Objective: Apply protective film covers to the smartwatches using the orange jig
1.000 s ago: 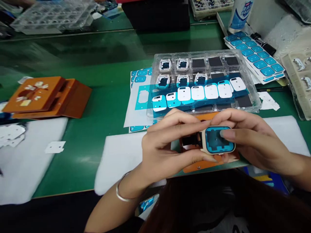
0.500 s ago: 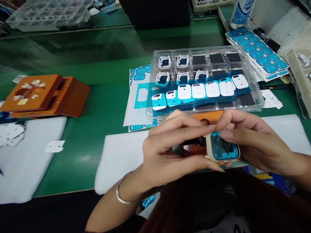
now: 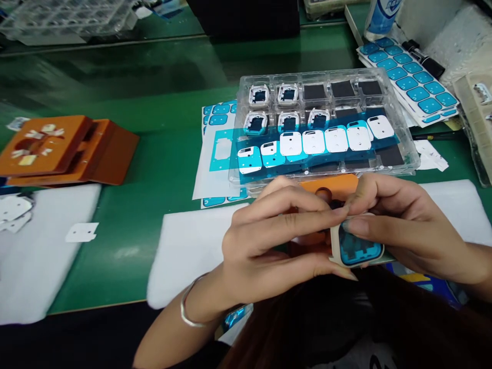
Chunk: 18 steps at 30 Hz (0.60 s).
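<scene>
Between my two hands, near the table's front edge, is a cream smartwatch case [image 3: 359,247] with a blue-edged dark face turned toward me. My left hand [image 3: 269,233] grips its left side, index finger along the top and thumb below. My right hand [image 3: 400,225] pinches the upper right, its thumb lying over the face; its other fingers are partly hidden behind the case. Just behind the hands sits an orange fixture [image 3: 330,183], mostly covered by them.
A clear plastic tray [image 3: 407,148] holds several white watch frames [image 3: 288,95], with a blue film strip [image 3: 249,175] of white stickers across it. Blue sticker sheets [image 3: 418,84] lie at the right. An orange block fixture [image 3: 111,154] and white foam sheets [image 3: 180,256] are at the left.
The watch case has shifted slightly down and right and tilted in my hands. My right thumb now sits lower across its top edge. The view has moved a little.
</scene>
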Tool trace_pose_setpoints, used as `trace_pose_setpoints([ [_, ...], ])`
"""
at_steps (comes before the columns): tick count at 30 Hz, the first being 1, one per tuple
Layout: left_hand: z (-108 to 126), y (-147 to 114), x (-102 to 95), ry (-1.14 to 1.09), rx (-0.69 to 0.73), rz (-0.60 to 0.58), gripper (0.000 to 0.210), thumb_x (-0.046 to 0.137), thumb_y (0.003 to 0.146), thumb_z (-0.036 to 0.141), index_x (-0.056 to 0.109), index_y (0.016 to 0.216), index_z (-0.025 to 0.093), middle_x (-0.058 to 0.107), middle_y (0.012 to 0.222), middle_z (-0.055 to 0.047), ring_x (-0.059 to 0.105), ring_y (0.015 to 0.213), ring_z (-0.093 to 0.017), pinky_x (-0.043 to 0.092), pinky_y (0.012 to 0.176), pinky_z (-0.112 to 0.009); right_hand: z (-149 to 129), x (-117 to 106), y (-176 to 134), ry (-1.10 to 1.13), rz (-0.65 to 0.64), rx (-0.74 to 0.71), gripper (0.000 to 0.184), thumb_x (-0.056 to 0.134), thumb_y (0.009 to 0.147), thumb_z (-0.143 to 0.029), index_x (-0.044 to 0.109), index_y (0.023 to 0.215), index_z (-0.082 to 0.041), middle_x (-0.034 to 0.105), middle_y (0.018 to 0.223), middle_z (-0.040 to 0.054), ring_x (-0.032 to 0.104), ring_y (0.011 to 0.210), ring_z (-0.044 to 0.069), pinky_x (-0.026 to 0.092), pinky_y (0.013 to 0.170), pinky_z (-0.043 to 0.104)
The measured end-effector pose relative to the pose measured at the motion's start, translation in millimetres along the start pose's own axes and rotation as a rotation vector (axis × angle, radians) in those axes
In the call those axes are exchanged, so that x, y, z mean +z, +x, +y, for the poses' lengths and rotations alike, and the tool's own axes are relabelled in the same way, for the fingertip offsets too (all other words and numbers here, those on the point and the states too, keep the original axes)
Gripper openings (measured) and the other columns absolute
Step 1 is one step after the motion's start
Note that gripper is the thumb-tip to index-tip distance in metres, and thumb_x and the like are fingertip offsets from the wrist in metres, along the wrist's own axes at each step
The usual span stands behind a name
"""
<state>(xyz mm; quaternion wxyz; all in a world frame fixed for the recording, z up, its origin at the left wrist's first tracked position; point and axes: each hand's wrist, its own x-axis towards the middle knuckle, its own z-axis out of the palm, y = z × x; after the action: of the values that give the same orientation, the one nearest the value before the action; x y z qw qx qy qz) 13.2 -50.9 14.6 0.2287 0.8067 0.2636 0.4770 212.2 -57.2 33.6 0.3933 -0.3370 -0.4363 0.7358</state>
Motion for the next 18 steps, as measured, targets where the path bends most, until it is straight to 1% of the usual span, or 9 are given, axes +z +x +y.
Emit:
trace_pose_setpoints([
  [3,0.5,-0.2,0.0,0.012,0.01,-0.005,0.046,0.083,0.072,0.044,0.07,0.114,0.03,0.074,0.089,-0.001,0.066,0.077,-0.018,0.056,0.067,-0.038,0.3,0.0,-0.5,-0.002,0.002,-0.023,0.018,0.075,0.08,-0.009,0.062,0.074,-0.021,0.067,0.074,-0.0041,0.06,0.062,0.006,0.05,0.055,0.015],
  [7,1.6,-0.9,-0.7,0.041,0.008,-0.003,0.046,0.084,0.071,0.042,0.07,0.113,0.029,0.075,0.089,-0.001,0.067,0.077,-0.019,0.056,0.067,-0.039,-0.4,-1.6,-1.4,-0.021,-0.016,0.003,0.014,0.071,0.083,-0.01,0.064,0.078,-0.022,0.061,0.066,-0.0057,0.058,0.055,0.007,0.051,0.051,0.016],
  [9,2.3,-1.2,-1.0,0.051,0.0,-0.008,0.047,0.084,0.071,0.043,0.069,0.113,0.03,0.074,0.089,-0.001,0.067,0.077,-0.018,0.056,0.067,-0.038,-0.6,-2.3,-1.4,-0.032,-0.021,0.008,0.014,0.07,0.083,-0.011,0.064,0.079,-0.022,0.061,0.066,-0.0056,0.058,0.055,0.007,0.051,0.051,0.017],
  [13,2.0,-1.1,-0.6,0.056,0.0,-0.009,0.046,0.083,0.072,0.043,0.069,0.113,0.03,0.074,0.089,0.0,0.067,0.078,-0.017,0.057,0.068,-0.038,-0.3,-2.5,-0.5,-0.062,-0.009,-0.017,0.017,0.075,0.08,-0.012,0.062,0.076,-0.021,0.066,0.074,-0.0034,0.061,0.064,0.009,0.052,0.056,0.018],
  [15,1.0,-0.9,-0.2,0.056,0.013,-0.013,0.045,0.083,0.073,0.044,0.069,0.114,0.03,0.073,0.088,0.0,0.067,0.077,-0.017,0.057,0.069,-0.038,-0.3,-2.4,-0.2,-0.083,-0.002,-0.013,0.018,0.077,0.08,-0.015,0.061,0.075,-0.021,0.065,0.073,-0.0033,0.06,0.062,0.009,0.051,0.055,0.019],
  [18,-0.7,-1.1,0.6,0.041,0.03,-0.005,0.045,0.083,0.074,0.043,0.07,0.115,0.03,0.073,0.087,-0.001,0.067,0.077,-0.019,0.057,0.068,-0.038,-0.7,-2.0,0.0,-0.095,0.0,-0.011,0.021,0.078,0.083,-0.026,0.06,0.074,-0.021,0.063,0.071,-0.0028,0.057,0.058,0.009,0.049,0.052,0.02],
])
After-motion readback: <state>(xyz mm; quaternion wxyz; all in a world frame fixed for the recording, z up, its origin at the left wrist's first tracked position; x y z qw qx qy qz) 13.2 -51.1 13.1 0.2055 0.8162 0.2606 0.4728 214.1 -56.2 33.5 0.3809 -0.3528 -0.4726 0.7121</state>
